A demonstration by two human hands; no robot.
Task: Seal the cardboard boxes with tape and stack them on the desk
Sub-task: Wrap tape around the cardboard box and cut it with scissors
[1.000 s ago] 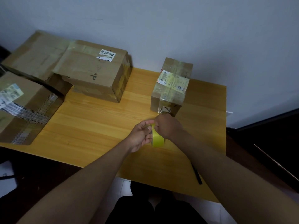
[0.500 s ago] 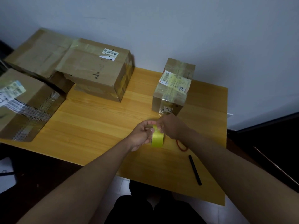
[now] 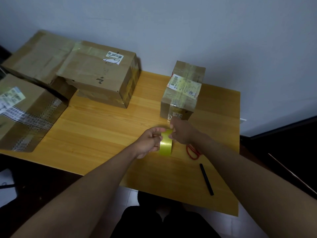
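Together, 2 bare hands work a roll of yellow tape [image 3: 165, 143] just above a wooden desk [image 3: 103, 134]. Curled fingers of the left hand [image 3: 148, 141] grip the roll from its left side, thumb on top, holding it on edge. Fingertips of the right hand [image 3: 182, 133] pinch at the top of the roll, at the tape's outer wrap; whether a loose end is lifted cannot be told. Both forearms reach in from the lower corners of the head view.

Just beyond the right hand stands a small cardboard box [image 3: 181, 95], wrapped in clear and yellowish tape, with a printed label on top. Farther left sits a medium cardboard box [image 3: 103, 78] bearing a white sticker and a handwritten mark, its left end resting on a large flat box [image 3: 36, 55] against the wall. A 4th box [image 3: 25, 114], with striped tape and a shipping label, overhangs the desk's left edge.

Near the right forearm, a red loop [image 3: 193, 152], partly hidden, lies on the wood, too small to identify. A black pen [image 3: 206, 179] lies nearer the front edge, well apart from the boxes.
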